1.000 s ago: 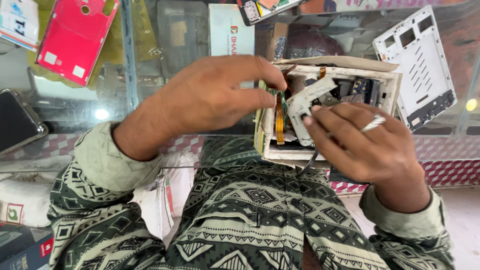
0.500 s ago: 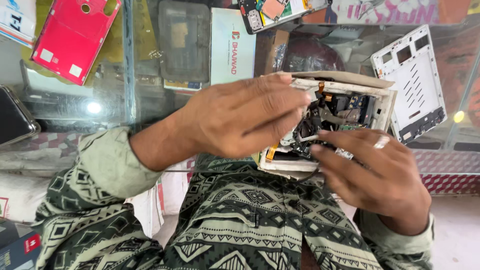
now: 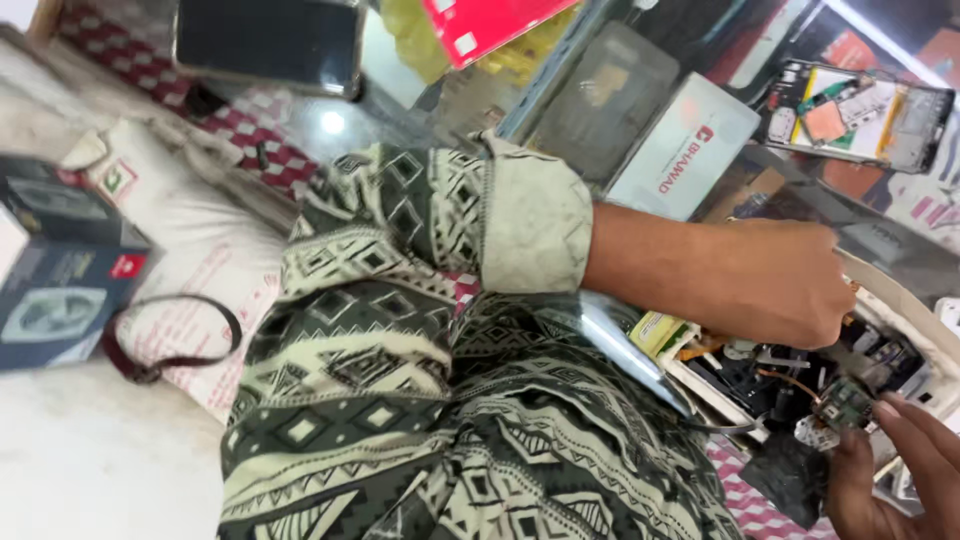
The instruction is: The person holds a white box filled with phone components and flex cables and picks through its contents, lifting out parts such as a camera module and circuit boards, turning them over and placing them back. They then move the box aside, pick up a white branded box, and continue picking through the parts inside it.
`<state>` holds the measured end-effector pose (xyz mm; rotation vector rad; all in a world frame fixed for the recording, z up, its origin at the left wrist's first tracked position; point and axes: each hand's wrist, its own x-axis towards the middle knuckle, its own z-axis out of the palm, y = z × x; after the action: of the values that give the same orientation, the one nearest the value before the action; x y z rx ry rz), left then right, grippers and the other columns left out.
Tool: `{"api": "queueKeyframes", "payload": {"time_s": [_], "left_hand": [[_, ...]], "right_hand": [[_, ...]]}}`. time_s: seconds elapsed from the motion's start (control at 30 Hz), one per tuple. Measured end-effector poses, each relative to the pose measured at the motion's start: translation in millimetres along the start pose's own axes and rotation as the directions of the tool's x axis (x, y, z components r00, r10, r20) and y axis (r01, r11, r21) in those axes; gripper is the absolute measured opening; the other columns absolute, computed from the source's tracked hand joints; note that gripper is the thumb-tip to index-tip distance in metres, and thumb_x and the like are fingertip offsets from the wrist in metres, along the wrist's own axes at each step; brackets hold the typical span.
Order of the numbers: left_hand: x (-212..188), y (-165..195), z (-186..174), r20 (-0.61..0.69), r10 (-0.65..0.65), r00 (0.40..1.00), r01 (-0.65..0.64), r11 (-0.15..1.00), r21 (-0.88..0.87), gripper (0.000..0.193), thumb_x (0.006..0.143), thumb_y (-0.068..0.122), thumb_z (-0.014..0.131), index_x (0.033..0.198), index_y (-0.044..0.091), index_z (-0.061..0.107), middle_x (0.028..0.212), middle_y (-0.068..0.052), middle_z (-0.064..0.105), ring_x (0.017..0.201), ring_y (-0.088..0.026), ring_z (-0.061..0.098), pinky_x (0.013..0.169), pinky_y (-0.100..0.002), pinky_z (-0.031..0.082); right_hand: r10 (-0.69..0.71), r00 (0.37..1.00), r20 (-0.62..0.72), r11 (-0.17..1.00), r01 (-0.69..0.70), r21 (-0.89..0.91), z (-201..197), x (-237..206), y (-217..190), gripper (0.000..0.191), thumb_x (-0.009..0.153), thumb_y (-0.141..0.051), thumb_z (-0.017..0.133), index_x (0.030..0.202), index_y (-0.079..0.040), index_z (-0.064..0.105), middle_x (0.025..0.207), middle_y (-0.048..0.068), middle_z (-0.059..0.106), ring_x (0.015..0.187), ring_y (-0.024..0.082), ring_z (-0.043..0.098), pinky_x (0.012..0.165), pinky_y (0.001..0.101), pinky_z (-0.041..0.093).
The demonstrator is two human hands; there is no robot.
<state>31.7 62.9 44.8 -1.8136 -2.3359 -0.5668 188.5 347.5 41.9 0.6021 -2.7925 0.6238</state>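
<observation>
The left hand (image 3: 770, 285) reaches across a glass table (image 3: 600, 110), fingers curled together on the upper edge of an opened white device casing (image 3: 900, 300) at the right of the view. The right hand (image 3: 890, 470) pinches a small green circuit board (image 3: 845, 400) just below the casing's exposed insides, where thin wires (image 3: 790, 380) run. That board looks light, stiff and fragile; it is best gripped by its bare edges, away from the wires and components
</observation>
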Motion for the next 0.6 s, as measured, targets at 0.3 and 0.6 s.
{"api": "queueKeyframes", "payload": {"time_s": [0.3, 0.6], "left_hand": [[-11.4, 14.6, -14.5, -0.378, 0.094, 0.921, -0.155, 0.979, -0.134, 0.026, 0.083, 0.018, 0.069, 0.106, 0.007, 0.072, 0.116, -0.014, 0.060, 0.109, -0.033, 0.064, 0.113, -0.063, 0.030], [-21.6, 16.0, -21.4, -0.049, 0.173, 0.984, -0.179, 0.923, -0.340, 0.033, 0.076, 0.034, 0.081, 0.091, 0.006, 0.072, 0.109, -0.014, 0.059, 0.117, -0.034, 0.057, 0.125, -0.057, 0.020]], "right_hand": [[0.027, 0.998, 0.056, 1.000, -0.026, -0.012, -13.8, -18.3, 0.9, 0.044, 0.099, -0.020, 0.087, 0.127, 0.002, 0.062, 0.131, 0.018, 0.061, 0.116, 0.026, 0.063, 0.106, 0.0299, 0.049], [0.185, 0.982, 0.040, 0.962, -0.173, -0.210, -30.8, 46.0, -85.7, 0.057, 0.069, -0.024, 0.092, 0.119, -0.006, 0.075, 0.122, 0.010, 0.071, 0.104, 0.030, 0.067, 0.093, 0.0397, 0.052]]}}
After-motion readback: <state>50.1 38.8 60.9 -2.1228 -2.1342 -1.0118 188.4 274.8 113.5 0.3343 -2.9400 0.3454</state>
